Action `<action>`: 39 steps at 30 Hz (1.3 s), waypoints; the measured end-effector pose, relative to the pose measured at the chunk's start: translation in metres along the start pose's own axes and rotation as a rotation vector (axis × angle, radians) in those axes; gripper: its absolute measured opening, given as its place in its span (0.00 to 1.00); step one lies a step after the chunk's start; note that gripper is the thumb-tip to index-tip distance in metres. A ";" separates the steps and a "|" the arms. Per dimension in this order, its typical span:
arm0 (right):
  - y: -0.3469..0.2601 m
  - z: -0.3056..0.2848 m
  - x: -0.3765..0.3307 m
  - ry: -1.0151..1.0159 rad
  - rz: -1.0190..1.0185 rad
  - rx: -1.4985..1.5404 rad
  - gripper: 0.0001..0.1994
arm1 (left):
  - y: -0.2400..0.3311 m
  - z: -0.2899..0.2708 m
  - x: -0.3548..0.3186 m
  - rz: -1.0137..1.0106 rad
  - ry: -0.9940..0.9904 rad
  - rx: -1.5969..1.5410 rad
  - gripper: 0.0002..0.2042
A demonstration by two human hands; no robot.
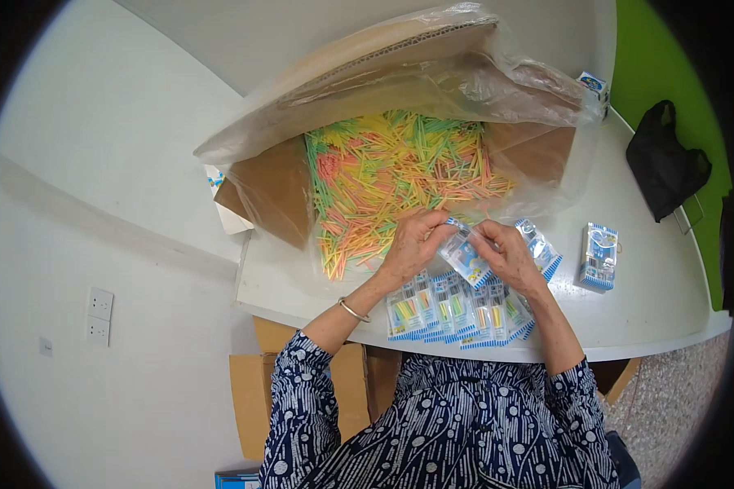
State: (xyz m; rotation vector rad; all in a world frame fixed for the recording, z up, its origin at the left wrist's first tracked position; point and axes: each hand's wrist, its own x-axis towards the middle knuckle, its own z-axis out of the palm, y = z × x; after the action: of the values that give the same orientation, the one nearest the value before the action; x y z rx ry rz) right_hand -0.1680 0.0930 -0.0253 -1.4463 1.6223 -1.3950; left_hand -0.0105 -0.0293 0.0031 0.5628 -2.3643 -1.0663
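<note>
Between my two hands is a small clear plastic packet [466, 259] with blue and white print, tilted above the table. My left hand [418, 244] pinches its upper left edge, and my right hand [507, 251] grips it on the right side. Whether anything is inside this packet I cannot tell. Just below my hands several similar packets [457, 310] lie overlapping near the table's front edge, with thin coloured sticks showing through them. Another packet [538, 244] lies partly behind my right hand. Beyond my hands, a heap of thin pink, yellow and green sticks [400, 179] fills an opened carton.
The carton [277, 187], lined with clear plastic, takes up the back of the white table [628, 326]. A stack of blue and white packets [599, 257] stands at the right. Farther right is a black bag [665, 163]. Brown cardboard [249, 399] sits below the table.
</note>
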 end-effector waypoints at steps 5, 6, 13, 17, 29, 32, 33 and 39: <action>0.007 -0.001 0.001 -0.058 -0.003 0.039 0.11 | 0.005 -0.001 -0.004 -0.050 -0.011 -0.043 0.08; 0.002 -0.002 0.001 -0.075 0.042 0.043 0.12 | 0.006 -0.001 -0.004 -0.095 -0.012 -0.095 0.09; 0.010 -0.001 -0.001 0.087 -0.058 0.093 0.12 | -0.022 -0.029 0.007 0.045 0.057 0.095 0.11; 0.008 -0.011 -0.001 0.119 -0.037 0.075 0.13 | -0.067 -0.093 0.019 0.162 0.153 0.712 0.15; 0.010 -0.013 -0.001 0.138 -0.019 0.084 0.14 | -0.118 -0.096 0.036 0.319 -0.216 1.351 0.21; 0.012 -0.013 0.001 0.150 -0.030 0.090 0.14 | -0.123 -0.092 0.039 0.342 -0.202 1.303 0.19; 0.013 -0.013 0.001 0.158 -0.030 0.102 0.14 | -0.124 -0.092 0.040 0.339 -0.200 1.271 0.19; 0.020 -0.011 0.003 0.183 -0.049 0.115 0.14 | -0.133 -0.099 0.041 0.309 -0.070 1.104 0.18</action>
State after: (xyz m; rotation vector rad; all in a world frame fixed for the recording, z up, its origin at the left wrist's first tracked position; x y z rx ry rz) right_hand -0.1856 0.0910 -0.0397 -1.3332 1.5958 -1.6623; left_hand 0.0359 -0.1895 -0.0318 0.4659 -2.8214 0.4447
